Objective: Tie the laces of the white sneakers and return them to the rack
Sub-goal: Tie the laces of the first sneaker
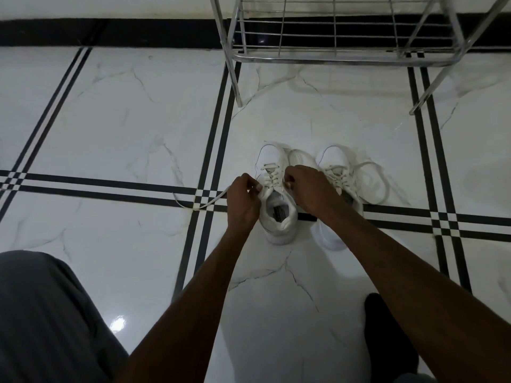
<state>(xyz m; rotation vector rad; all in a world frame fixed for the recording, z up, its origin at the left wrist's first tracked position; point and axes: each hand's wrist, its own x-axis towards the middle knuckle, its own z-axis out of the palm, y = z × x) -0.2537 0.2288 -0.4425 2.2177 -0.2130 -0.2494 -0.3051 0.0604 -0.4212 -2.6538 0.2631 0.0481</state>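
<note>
Two white sneakers stand side by side on the tiled floor, toes pointing away from me. My left hand (243, 197) pinches one lace end of the left sneaker (276, 214) at its left side; the loose tail of that lace (199, 204) trails left across the floor. My right hand (307, 189) pinches the other lace end over the tongue. The right sneaker (336, 167) sits partly under my right wrist, its laces (373, 183) untied and looped on the floor to the right.
A chrome wire shoe rack (318, 58) stands beyond the sneakers against the dark skirting, its lowest shelf bare. My grey-trousered knee (47, 313) fills the lower left. A black sock foot (387, 335) rests at lower right.
</note>
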